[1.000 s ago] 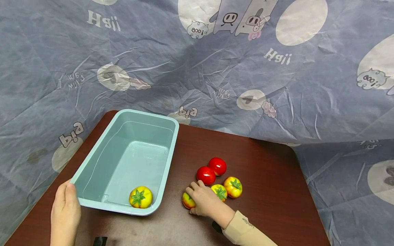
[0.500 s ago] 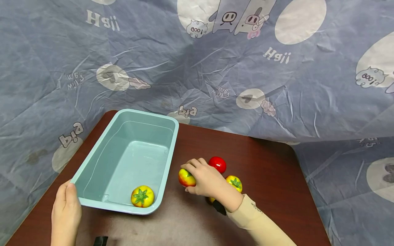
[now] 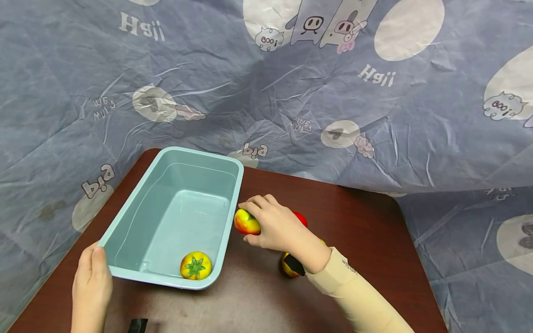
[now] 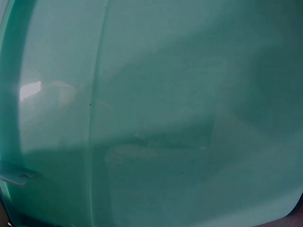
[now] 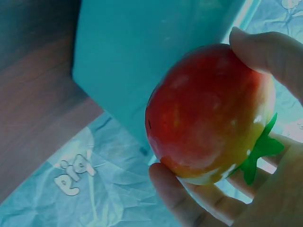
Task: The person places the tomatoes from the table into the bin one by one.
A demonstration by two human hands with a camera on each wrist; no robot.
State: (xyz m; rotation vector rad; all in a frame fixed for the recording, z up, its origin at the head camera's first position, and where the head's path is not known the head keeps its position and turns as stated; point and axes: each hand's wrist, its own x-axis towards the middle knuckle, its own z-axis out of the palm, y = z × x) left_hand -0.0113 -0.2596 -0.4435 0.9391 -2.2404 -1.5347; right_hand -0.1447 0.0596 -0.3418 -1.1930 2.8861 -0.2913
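My right hand holds a yellow-red tomato up by the right rim of the pale blue-green plastic basin. In the right wrist view, thumb and fingers wrap round this glossy tomato, and its green leafy top faces the palm. My left hand grips the basin's near left corner, thumb over the rim. Inside the basin, at the near right corner, lies another yellow tomato with its green star up. The left wrist view is filled by the basin's wall.
Beyond my right hand a red tomato peeks out. A yellow-red tomato sits below the wrist, partly hidden by a black strap. The dark brown table ends at a hanging grey-blue printed cloth.
My right hand has lifted the yellow-red tomato from the group and carried it away from me and left, to the basin's rim. The left hand keeps its grip; the tomato in the basin has rolled slightly right.
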